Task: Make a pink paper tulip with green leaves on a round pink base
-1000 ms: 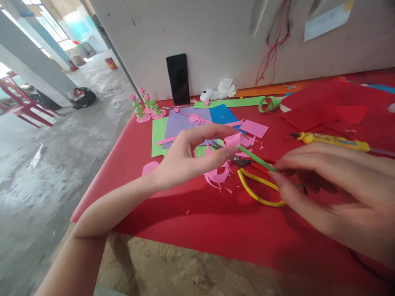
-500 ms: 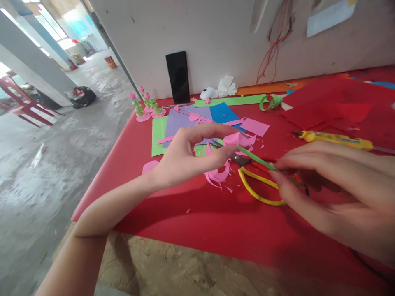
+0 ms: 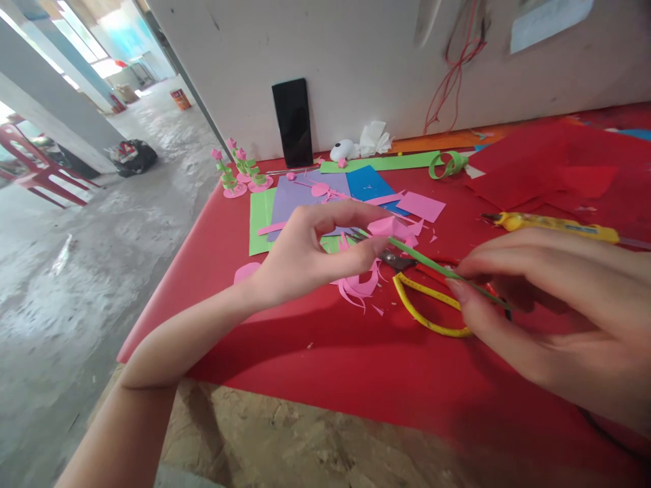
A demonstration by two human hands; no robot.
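A thin green paper strip (image 3: 424, 259) stretches between my two hands above the red table. My left hand (image 3: 320, 247) pinches its far end between thumb and fingers. Nearer its other end, my right hand (image 3: 549, 298) grips it between thumb and index finger. Below the strip lie scissors (image 3: 407, 283) with yellow and red handles, partly hidden by my right hand. Pink paper scraps (image 3: 359, 288) are scattered under my left hand. Just behind its fingertips is a folded pink paper piece (image 3: 386, 227); I cannot tell whether they touch.
Small pink-and-green paper flowers (image 3: 239, 173) stand at the table's back left corner. A black phone (image 3: 293, 123) leans on the white wall. Purple paper (image 3: 305, 193), a curled green strip (image 3: 445, 165), red sheets (image 3: 539, 169) and a yellow glue gun or tool (image 3: 557, 227) lie around.
Hardly anything differs. Both hands keep the green strip in nearly the same place, and the view has shifted very slightly.
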